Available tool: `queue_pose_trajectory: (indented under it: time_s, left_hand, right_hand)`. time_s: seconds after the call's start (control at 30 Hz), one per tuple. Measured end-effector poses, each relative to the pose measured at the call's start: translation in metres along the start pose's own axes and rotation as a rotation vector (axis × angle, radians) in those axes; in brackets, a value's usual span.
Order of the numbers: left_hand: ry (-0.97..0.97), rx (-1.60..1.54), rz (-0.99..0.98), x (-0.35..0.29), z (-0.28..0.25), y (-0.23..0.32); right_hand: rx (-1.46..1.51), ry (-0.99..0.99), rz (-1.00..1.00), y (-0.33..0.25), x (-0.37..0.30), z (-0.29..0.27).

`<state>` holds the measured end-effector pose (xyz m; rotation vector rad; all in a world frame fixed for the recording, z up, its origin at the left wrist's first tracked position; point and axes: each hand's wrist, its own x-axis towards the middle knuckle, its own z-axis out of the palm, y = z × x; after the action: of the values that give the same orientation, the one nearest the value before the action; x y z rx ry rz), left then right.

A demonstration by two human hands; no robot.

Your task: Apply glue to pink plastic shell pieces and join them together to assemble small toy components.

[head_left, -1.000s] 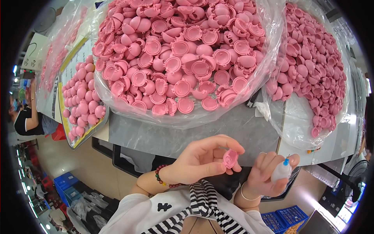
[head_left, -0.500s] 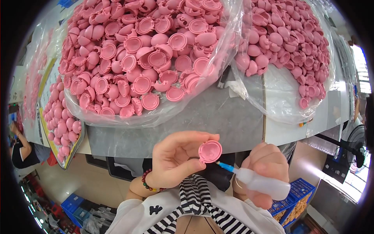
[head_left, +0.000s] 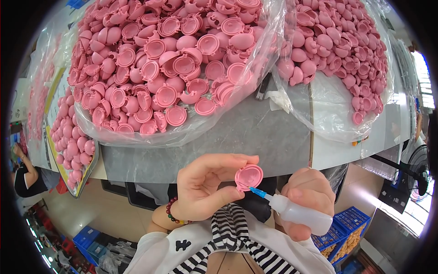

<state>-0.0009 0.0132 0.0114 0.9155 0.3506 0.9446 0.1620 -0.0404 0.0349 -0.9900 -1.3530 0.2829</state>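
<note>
Between the thumb and fingers of my left hand (head_left: 207, 185) is a round pink plastic shell half (head_left: 250, 175), its hollow side facing up. My right hand (head_left: 308, 196) is wrapped round a white squeeze bottle (head_left: 303, 215), which lies tilted toward the left. The bottle's blue needle tip (head_left: 258, 192) meets the lower rim of the shell near its small hinge tab. Both hands are held just off the table's near edge. Whether any liquid comes out of the tip is too small to tell.
Beyond my hands a large clear plastic bag (head_left: 182, 139) of pink shells lies on the grey table (head_left: 255, 146). Another heap of pink shells (head_left: 337, 50) is at the right, a smaller pile (head_left: 73, 146) at the left. Blue crates (head_left: 351, 223) and a black fan (head_left: 415, 171) stand to the right.
The right hand has moved the bottle slightly left and up, bringing its blue tip from just beside the shell onto its rim. The shell has shifted slightly right in the left hand.
</note>
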Motion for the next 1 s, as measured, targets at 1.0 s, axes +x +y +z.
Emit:
queue_pose_trajectory:
  time_s: [1.0]
  left_hand:
    - [0.118,0.812,0.340,0.003,0.004,0.004]
  right_hand:
    - [0.005,-0.016,-0.102,0.015,-0.003,-0.002]
